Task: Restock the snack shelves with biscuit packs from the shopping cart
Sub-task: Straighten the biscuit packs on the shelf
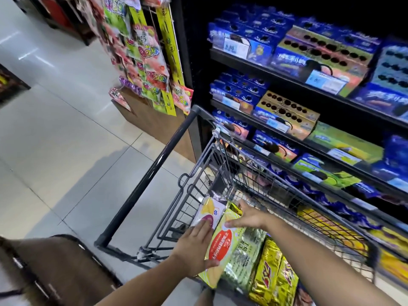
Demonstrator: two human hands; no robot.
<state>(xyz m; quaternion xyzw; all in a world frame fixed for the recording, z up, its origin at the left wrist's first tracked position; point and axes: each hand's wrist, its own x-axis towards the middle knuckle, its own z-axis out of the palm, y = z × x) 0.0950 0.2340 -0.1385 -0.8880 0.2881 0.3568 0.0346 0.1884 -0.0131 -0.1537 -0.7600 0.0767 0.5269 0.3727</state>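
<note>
Biscuit pack, yellow-green with a red oval on its face, stands tilted at the near left end of a wire cart, held between a person's two bare hands. The left hand reaches in from the near side and grips the pack's lower left edge. Its thumb lies across the front of the pack, and its fingers stretch nearly straight behind it, flat against a white pack just to the left. The right hand comes in from the near right with the forearm stretched over the basket. It pinches the pack's far end, thumb on the face and fingers curled over the edge.

To the right of the held pack in the basket lie a green pack and then gold packs, side by side and touching. The cart's dark handle runs along its left side, above the pale tiled floor.

Black shelves rise just beyond the cart on the right, stocked with blue boxes of sandwich biscuits, with price tags along the shelf edges. Candy bags hang in strips at the far left end of the shelving. The picture is blurred toward its edges.
</note>
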